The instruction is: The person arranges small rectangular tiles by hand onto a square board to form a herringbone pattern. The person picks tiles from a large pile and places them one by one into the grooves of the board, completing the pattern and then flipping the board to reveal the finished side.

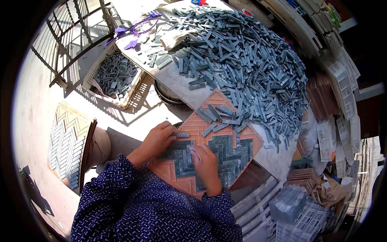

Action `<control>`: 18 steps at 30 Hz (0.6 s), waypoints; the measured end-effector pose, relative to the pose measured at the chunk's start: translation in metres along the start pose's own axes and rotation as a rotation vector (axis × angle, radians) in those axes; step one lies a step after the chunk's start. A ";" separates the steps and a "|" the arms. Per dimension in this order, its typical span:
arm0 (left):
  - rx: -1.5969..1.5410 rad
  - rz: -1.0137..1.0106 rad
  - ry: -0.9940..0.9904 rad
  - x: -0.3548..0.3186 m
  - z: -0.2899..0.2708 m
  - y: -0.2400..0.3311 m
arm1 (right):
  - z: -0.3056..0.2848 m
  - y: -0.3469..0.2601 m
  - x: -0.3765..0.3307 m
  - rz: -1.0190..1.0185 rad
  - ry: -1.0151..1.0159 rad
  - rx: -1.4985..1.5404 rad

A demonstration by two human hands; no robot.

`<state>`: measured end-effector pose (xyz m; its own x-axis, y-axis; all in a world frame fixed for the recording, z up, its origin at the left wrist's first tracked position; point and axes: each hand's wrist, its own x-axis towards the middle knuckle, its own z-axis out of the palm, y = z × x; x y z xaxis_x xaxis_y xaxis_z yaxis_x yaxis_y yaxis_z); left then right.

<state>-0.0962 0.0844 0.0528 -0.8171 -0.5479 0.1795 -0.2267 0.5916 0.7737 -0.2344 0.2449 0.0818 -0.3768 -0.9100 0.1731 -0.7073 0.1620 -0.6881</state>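
While both hands rest flat on the orange tray (183, 183), left hand (155, 141) open, fingertips on grey strip (182, 134), right hand (205, 163) loosely open on herringbone strips (225, 155), grasping nothing, big pile of grey strips (250, 64) behind.

white crate (133, 97), purple scissors perhaps (137, 28), finished herringbone sheet (66, 143)

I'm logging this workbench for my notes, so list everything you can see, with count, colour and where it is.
Mould tray: one, orange, under both hands, part filled with a grey herringbone pattern.
Loose tile strips: a large heap, too many to count, grey, on the table behind the tray.
Crate: one, white, left of the table, holding grey strips.
Finished herringbone sheets: a stack, grey on tan, far left.
Empty crates: several, white, right edge.
Left hand: on the tray's left corner, fingertips on a strip.
Right hand: on the laid pattern.
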 end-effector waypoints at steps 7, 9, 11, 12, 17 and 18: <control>0.037 0.058 0.023 -0.003 0.007 0.004 | -0.004 -0.002 0.009 0.044 0.107 0.094; 0.048 0.066 0.009 -0.003 0.006 0.006 | -0.003 0.002 0.006 0.066 0.110 0.093; 0.058 0.071 0.009 -0.003 0.007 0.007 | 0.000 0.004 0.004 0.044 0.111 0.063; 0.063 0.071 0.017 -0.004 0.007 0.007 | 0.001 0.004 0.003 0.036 0.113 0.048; 0.049 0.060 0.008 -0.002 0.006 0.006 | 0.001 -0.003 0.018 -0.031 0.135 0.030; 0.057 0.083 -0.009 0.000 0.005 0.005 | 0.001 -0.005 0.021 -0.034 0.135 0.023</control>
<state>-0.0998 0.0905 0.0541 -0.8388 -0.4907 0.2358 -0.1881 0.6677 0.7203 -0.2383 0.2240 0.0877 -0.4308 -0.8549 0.2892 -0.7080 0.1214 -0.6957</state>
